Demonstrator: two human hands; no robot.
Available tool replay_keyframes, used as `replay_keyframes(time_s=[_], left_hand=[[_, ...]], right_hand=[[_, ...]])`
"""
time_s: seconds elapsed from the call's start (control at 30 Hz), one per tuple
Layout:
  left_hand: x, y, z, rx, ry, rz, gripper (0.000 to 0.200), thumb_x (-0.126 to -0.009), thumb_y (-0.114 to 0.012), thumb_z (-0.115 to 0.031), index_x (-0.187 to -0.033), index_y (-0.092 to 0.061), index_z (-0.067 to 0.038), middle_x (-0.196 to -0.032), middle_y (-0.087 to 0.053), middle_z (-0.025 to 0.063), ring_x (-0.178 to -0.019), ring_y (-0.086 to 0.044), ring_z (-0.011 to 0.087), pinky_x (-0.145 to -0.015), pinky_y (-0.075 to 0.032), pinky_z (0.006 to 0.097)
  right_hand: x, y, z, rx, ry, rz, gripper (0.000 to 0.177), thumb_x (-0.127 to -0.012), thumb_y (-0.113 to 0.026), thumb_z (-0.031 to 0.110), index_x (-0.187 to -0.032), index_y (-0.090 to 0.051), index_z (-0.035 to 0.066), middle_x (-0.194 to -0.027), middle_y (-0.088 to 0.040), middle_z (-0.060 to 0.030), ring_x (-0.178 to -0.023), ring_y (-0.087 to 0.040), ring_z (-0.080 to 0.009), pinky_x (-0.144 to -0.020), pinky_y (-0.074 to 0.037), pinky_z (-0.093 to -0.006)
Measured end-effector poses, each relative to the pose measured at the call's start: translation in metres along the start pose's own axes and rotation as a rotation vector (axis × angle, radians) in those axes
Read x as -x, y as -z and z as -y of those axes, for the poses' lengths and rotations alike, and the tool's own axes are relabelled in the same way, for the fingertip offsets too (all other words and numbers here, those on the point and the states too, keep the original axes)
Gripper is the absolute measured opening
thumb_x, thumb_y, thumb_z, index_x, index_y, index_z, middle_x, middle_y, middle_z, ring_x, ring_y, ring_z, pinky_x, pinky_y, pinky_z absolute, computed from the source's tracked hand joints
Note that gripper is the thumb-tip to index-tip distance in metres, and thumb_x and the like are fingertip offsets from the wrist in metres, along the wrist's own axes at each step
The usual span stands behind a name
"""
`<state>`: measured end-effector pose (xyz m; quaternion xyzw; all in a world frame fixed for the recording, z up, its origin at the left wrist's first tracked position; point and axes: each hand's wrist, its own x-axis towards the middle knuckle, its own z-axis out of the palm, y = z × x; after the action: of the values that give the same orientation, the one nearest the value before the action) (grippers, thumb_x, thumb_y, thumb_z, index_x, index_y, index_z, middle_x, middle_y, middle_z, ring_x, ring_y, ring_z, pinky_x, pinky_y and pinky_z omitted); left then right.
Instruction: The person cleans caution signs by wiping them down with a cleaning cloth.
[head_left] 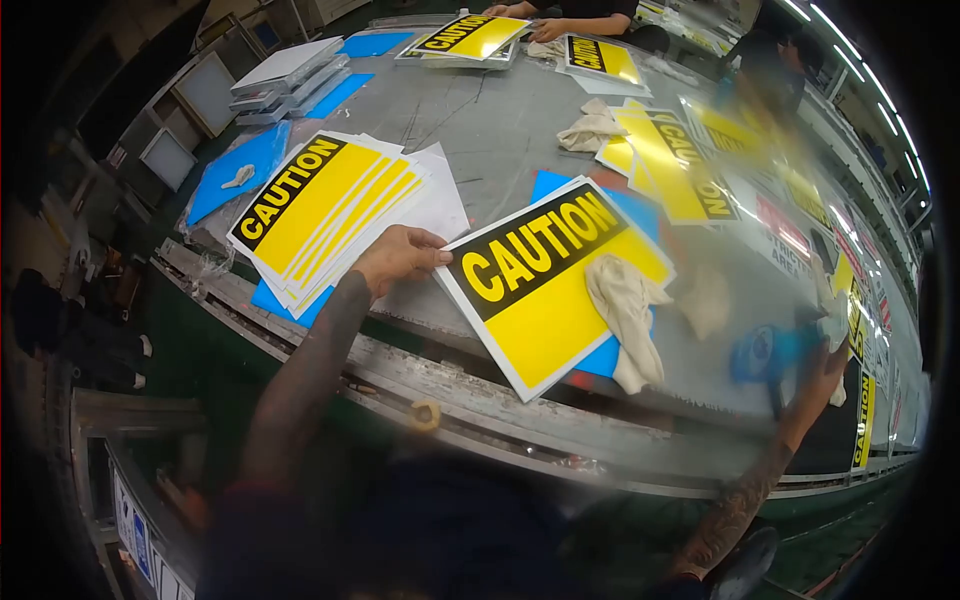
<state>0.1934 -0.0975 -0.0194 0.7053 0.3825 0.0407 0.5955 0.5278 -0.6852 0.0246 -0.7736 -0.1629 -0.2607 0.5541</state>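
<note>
A yellow and black CAUTION sign lies tilted at the table's front edge, its left corner pinched in my left hand. A crumpled cream cloth rests over the sign's right part. Left of my left hand is a fanned stack of CAUTION signs. My right hand is at the right, beside a blurred blue object; its fingers are too smeared to make out, and I cannot tell whether it holds that object. Blue sheets show beneath the sign.
Another fanned pile of CAUTION signs and a cloth lie beyond. Stacked trays stand at the back left. A person's hands are near signs at the far side; another person is at the upper right.
</note>
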Motion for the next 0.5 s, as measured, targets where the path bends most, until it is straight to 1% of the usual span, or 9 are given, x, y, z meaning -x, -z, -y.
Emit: replay_keyframes(time_s=[0.07,0.17,0.27,0.3,0.37,0.43,0.47,0.5], left_hand=[[-0.005,0.001,0.009,0.053,-0.002,0.020,0.038,-0.094,-0.086,-0.022,-0.121,-0.075,0.003,-0.106,-0.075,0.0119,-0.091,-0.070,0.0165,-0.079,-0.060,0.0280],[-0.008,0.000,0.011,-0.004,0.019,0.041,0.034,-0.100,-0.081,-0.024,-0.120,-0.075,0.004,-0.106,-0.076,0.0098,-0.089,-0.070,0.0157,-0.078,-0.061,0.0260],[-0.007,-0.001,0.012,-0.052,-0.035,0.004,0.031,-0.101,-0.078,-0.025,-0.117,-0.077,0.002,-0.104,-0.076,0.0085,-0.088,-0.070,0.0153,-0.078,-0.061,0.0266],[-0.007,0.000,0.012,-0.103,-0.058,-0.027,0.030,-0.101,-0.078,-0.024,-0.115,-0.077,0.002,-0.104,-0.077,0.0094,-0.088,-0.071,0.0162,-0.078,-0.061,0.0283],[-0.006,-0.001,0.015,-0.197,-0.112,-0.088,0.027,-0.100,-0.077,-0.023,-0.111,-0.078,0.001,-0.103,-0.078,0.0112,-0.088,-0.072,0.0180,-0.079,-0.061,0.0316],[0.002,-0.006,0.004,-0.345,-0.166,-0.172,0.026,-0.098,-0.078,-0.023,-0.108,-0.078,0.001,-0.104,-0.079,0.0145,-0.090,-0.074,0.0210,-0.082,-0.060,0.0350],[0.007,-0.008,-0.002,-0.419,-0.197,-0.213,0.026,-0.097,-0.078,-0.022,-0.107,-0.078,0.001,-0.105,-0.079,0.0161,-0.090,-0.075,0.0225,-0.083,-0.060,0.0367],[0.009,-0.008,-0.003,-0.486,-0.310,-0.258,0.024,-0.095,-0.079,-0.022,-0.103,-0.078,0.001,-0.116,-0.078,0.0200,-0.095,-0.076,0.0253,-0.088,-0.059,0.0388]], right_hand=[[0.015,-0.013,0.049,0.101,0.215,-0.289,0.058,-0.111,-0.063,0.030,-0.155,-0.048,-0.007,-0.152,-0.059,-0.0184,-0.137,-0.059,-0.0282,-0.119,-0.043,-0.0401],[0.031,-0.014,0.085,-0.039,0.377,-0.398,0.051,-0.111,-0.064,0.019,-0.150,-0.048,-0.008,-0.151,-0.058,-0.0228,-0.141,-0.056,-0.0307,-0.117,-0.045,-0.0427],[0.050,-0.034,0.108,0.024,0.477,-0.396,0.049,-0.109,-0.064,0.013,-0.150,-0.047,-0.009,-0.151,-0.057,-0.0237,-0.140,-0.057,-0.0323,-0.118,-0.045,-0.0442],[0.057,-0.036,0.109,-0.030,0.504,-0.386,0.050,-0.108,-0.065,0.008,-0.150,-0.047,-0.009,-0.151,-0.057,-0.0236,-0.139,-0.058,-0.0332,-0.118,-0.045,-0.0453],[0.068,-0.049,0.112,-0.141,0.467,-0.333,0.050,-0.105,-0.067,0.004,-0.150,-0.048,-0.008,-0.150,-0.058,-0.0233,-0.139,-0.058,-0.0338,-0.119,-0.045,-0.0464],[0.082,-0.063,0.120,0.018,0.480,-0.164,0.051,-0.101,-0.069,0.001,-0.148,-0.051,-0.005,-0.150,-0.058,-0.0222,-0.140,-0.057,-0.0341,-0.119,-0.044,-0.0466],[0.090,-0.072,0.127,0.229,0.501,-0.021,0.053,-0.098,-0.072,0.000,-0.147,-0.053,-0.003,-0.150,-0.059,-0.0213,-0.141,-0.057,-0.0340,-0.119,-0.044,-0.0464],[0.094,-0.085,0.134,0.201,0.498,0.177,0.056,-0.096,-0.074,0.000,-0.148,-0.054,0.000,-0.151,-0.058,-0.0212,-0.142,-0.056,-0.0355,-0.120,-0.043,-0.0464]])
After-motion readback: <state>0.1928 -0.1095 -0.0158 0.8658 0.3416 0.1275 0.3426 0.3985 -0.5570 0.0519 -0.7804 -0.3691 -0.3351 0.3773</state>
